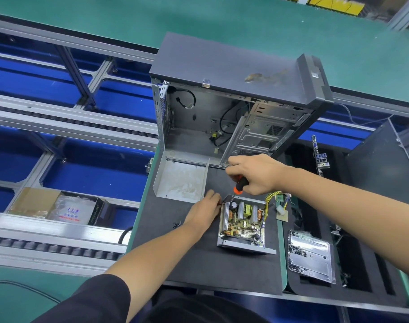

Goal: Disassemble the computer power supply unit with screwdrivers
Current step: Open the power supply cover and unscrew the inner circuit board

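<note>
Right grip: your right hand (257, 174) is closing its fingers round the black-and-orange screwdriver (240, 184), tip pointing down toward 7 o'clock.
Left grip: your left hand (204, 212) is lying flat against the unit's 9 o'clock wall, fingers curled at its corner; whether they are pinching anything, you cannot tell.
Power supply unit (243, 223): it is sitting open on the dark mat (199, 264), circuit board showing, screwdriver tip meeting its 11 o'clock corner.
Cover (181, 180): it is lying at 10 o'clock of the unit.
Computer case (233, 101): it is standing open at 12 o'clock.
Screws (176, 224): they are lying loose at 9 o'clock of your left hand.
</note>
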`<action>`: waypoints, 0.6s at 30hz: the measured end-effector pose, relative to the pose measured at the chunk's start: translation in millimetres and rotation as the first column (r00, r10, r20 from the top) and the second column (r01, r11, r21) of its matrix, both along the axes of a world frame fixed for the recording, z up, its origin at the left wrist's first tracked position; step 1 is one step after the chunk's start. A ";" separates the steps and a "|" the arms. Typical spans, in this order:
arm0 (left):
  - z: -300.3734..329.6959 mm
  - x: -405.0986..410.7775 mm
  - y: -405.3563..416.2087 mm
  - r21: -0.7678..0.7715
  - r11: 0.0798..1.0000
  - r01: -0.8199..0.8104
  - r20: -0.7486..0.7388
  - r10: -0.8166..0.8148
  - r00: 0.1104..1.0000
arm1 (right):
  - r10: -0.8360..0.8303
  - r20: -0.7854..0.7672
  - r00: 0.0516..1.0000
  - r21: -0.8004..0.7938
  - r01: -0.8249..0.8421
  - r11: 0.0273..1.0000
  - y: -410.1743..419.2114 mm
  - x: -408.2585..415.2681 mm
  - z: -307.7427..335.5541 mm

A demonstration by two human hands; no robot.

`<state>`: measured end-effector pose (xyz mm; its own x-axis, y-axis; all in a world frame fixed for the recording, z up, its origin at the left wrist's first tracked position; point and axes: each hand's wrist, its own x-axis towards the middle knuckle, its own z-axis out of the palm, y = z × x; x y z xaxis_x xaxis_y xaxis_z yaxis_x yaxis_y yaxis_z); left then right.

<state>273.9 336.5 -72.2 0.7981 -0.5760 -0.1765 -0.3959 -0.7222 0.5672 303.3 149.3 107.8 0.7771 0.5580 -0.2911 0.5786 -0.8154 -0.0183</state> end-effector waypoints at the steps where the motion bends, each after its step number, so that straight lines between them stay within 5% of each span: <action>1: 0.4 2.5 0.0 0.011 0.999 0.034 0.023 -0.034 0.999 | 0.000 0.001 1.000 0.001 0.000 1.000 -0.3 0.0 0.2; 4: -2.7 5.6 -1.9 -0.006 0.991 0.131 0.047 -0.131 0.990 | -0.012 0.000 1.000 0.003 0.012 1.000 -1.0 -0.8 0.1; 8: 0.6 6.7 -8.0 -0.076 0.995 0.063 0.010 -0.063 0.998 | -0.015 -0.006 1.000 0.002 0.015 1.000 0.5 -1.9 -1.4; 13: 8.4 10.9 -10.7 0.071 0.981 0.181 -0.047 -0.178 0.983 | -0.013 -0.011 1.000 0.022 0.014 1.000 -1.4 -2.7 -1.7; 18: 4.2 16.3 -10.1 0.310 0.896 0.319 0.185 -0.385 0.904 | -0.016 -0.017 1.000 0.034 0.017 0.999 -5.4 -4.4 -2.8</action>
<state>290.1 326.5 -68.1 0.5883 -0.7846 -0.1956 -0.7495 -0.6199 0.2324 298.9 143.9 105.0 0.7814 0.5553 -0.2848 0.5647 -0.8234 -0.0561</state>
